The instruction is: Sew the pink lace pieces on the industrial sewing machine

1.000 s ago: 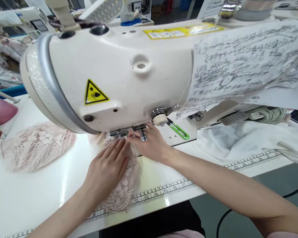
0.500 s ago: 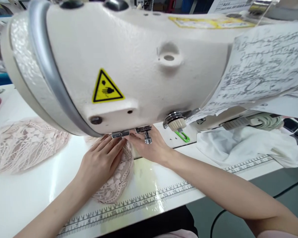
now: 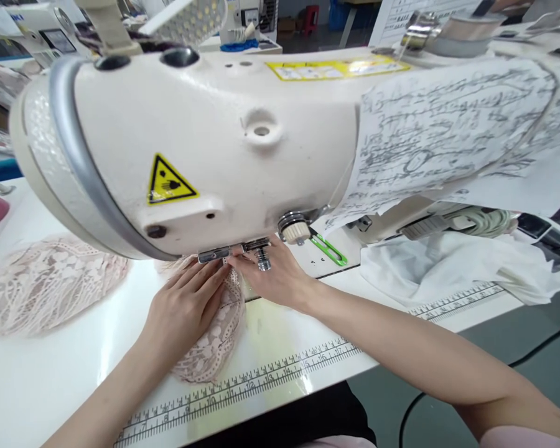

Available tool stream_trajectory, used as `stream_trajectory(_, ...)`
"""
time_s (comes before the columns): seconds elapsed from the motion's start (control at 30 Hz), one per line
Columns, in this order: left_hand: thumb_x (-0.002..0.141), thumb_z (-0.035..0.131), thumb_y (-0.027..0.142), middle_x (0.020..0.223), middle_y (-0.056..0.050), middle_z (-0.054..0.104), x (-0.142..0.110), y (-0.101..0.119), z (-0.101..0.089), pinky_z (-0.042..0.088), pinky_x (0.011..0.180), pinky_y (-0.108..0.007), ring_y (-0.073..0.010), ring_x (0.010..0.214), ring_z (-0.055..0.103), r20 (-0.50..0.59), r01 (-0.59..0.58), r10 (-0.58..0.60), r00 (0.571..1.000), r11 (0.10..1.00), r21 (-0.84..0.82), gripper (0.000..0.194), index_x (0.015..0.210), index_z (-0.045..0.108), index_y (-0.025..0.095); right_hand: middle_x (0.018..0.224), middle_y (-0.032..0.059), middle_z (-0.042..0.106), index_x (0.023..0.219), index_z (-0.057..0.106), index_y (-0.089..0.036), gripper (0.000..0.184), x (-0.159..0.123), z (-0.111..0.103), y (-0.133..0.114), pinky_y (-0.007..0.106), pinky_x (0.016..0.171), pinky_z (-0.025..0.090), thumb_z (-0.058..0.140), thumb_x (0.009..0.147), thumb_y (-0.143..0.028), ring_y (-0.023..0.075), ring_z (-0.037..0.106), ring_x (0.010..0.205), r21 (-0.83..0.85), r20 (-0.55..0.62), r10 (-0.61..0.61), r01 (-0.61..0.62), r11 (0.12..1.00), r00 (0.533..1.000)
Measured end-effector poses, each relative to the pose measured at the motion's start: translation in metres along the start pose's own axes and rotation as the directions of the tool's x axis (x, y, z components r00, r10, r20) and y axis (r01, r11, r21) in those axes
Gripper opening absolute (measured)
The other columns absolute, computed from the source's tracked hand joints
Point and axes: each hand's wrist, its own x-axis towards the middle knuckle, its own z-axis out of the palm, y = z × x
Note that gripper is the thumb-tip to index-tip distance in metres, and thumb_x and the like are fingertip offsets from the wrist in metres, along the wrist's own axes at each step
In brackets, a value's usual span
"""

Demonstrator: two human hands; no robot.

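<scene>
A white sewing machine (image 3: 214,143) fills the upper middle of the view. Under its head lies a piece of pink lace (image 3: 214,339) on the white table (image 3: 51,373). My left hand (image 3: 182,311) rests flat on the lace, fingers stretched toward the presser foot (image 3: 236,249). My right hand (image 3: 275,280) sits just right of the foot, fingers bent and pressed on the lace edge at the needle. The machine head hides the fingertips of both hands.
A stack of pink lace pieces (image 3: 46,283) lies at the left. Green thread snips (image 3: 329,250) rest behind my right hand. White cloth (image 3: 448,264) is heaped at the right. A printed ruler (image 3: 261,379) runs along the table's front edge. Patterned paper (image 3: 448,130) hangs over the machine arm.
The lace has moved further under the machine head, so less of it shows near the ruler. Both hands stay at the presser foot. My head view shifted closer, then back.
</scene>
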Motion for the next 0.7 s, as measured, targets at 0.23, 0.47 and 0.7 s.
stream_trajectory(0.23,0.093,0.052,0.023,0.127,-0.01,0.063,0.001,-0.002,-0.001,0.048,0.105,-0.047,-0.0274,0.122,0.056,0.011,0.014,-0.014,1.0,0.999,-0.033,0.036,0.127,0.059,0.013,0.102,0.0003,0.07,0.099,0.066,-0.022,0.019,-0.003,0.005,0.0,0.039,0.111,0.028,0.051,0.091,-0.013,0.0174,0.057,0.1,0.061,-0.036,0.02,-0.018,0.998,0.999)
stream_trajectory(0.47,0.094,0.051,0.026,0.128,-0.011,0.063,0.006,0.0,-0.018,0.051,0.099,-0.046,-0.0281,0.119,0.058,0.039,-0.008,0.008,0.999,1.0,-0.018,0.036,0.127,0.059,0.012,0.095,0.0009,0.069,0.095,0.062,-0.02,0.024,-0.004,-0.005,0.001,0.034,0.105,0.034,0.046,0.088,-0.005,0.0167,0.057,0.098,0.143,-0.003,-0.012,0.013,0.99,1.0)
stream_trajectory(0.7,0.089,0.061,0.032,0.104,-0.006,0.072,-0.031,0.02,-0.065,0.051,0.077,-0.035,-0.0213,0.095,0.065,-0.001,-0.407,0.408,0.913,0.913,-0.03,0.022,0.101,0.069,0.015,0.086,-0.0013,0.063,0.085,0.059,-0.02,0.027,-0.003,-0.012,0.005,0.031,0.088,0.04,0.039,0.081,-0.002,0.0156,0.051,0.083,0.433,0.094,-0.198,0.139,0.891,0.976)
